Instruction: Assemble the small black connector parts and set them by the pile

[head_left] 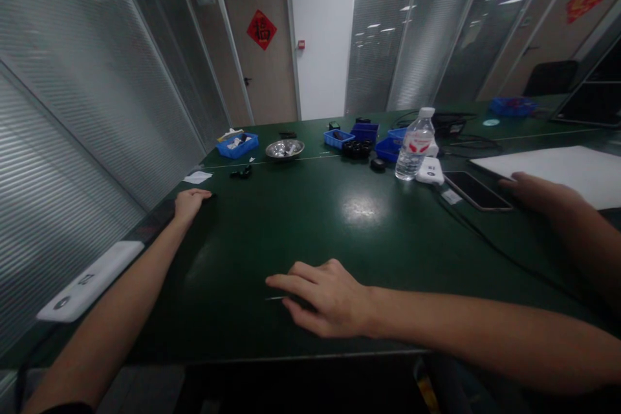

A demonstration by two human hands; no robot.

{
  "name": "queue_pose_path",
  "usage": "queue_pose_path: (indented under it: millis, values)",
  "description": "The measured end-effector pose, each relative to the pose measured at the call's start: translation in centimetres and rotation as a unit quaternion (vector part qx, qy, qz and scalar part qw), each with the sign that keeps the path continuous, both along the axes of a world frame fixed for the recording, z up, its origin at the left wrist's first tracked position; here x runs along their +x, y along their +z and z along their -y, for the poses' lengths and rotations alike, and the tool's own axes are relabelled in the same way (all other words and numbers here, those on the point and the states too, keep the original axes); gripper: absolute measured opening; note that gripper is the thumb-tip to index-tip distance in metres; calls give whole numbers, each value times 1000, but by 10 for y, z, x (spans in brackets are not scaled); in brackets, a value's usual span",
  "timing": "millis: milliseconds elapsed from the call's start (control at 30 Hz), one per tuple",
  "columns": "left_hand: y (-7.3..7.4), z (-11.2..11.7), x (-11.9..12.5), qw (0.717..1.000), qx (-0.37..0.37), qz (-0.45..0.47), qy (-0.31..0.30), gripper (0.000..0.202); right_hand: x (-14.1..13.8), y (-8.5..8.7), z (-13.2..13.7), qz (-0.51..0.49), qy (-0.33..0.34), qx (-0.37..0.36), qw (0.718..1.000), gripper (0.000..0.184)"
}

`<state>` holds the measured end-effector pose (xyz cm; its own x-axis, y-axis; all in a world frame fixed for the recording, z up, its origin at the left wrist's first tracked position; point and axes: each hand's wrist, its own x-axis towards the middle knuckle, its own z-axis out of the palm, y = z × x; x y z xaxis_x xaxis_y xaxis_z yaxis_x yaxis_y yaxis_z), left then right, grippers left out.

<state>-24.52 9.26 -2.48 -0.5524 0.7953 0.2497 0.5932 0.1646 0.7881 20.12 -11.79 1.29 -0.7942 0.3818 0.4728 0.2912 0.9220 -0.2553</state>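
Note:
My left hand (pixel 191 202) lies palm down at the far left edge of the green table (pixel 369 233), arm stretched out. Its fingers are flat and hold nothing, with their tips beside a small dark thing (pixel 211 195). My right hand (pixel 326 297) rests near the front edge in the middle. Its thumb and fingers are closed around a small dark item, and a thin pale sliver (pixel 274 298) sticks out to the left. I cannot make out what that item is.
Another person's hand (pixel 538 194) rests at the right by a black phone (pixel 476 190) and a white sheet (pixel 563 168). Further back stand a water bottle (pixel 414 144), blue bins (pixel 237 145), a metal dish (pixel 284 149) and black parts (pixel 357 149). A white device (pixel 92 279) lies front left.

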Motion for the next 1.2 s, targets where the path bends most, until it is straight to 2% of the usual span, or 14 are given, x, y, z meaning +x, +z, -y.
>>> queue_pose_path:
  millis: [300,467,800,1200]
  values:
    - [3,3,10,999,-18,13,-45,20,0,1,0,-1,1,-8,1000,43]
    - [2,7,14,996,14,0,-86,26,0,-1,-1,-3,4,-6,1000,41]
    - [-1,9,13,994,98,41,-39,39,1,0,0,0,4,-4,1000,35]
    - [-11,2,2,988,102,104,-48,45,1,1,0,5,10,-7,1000,33]
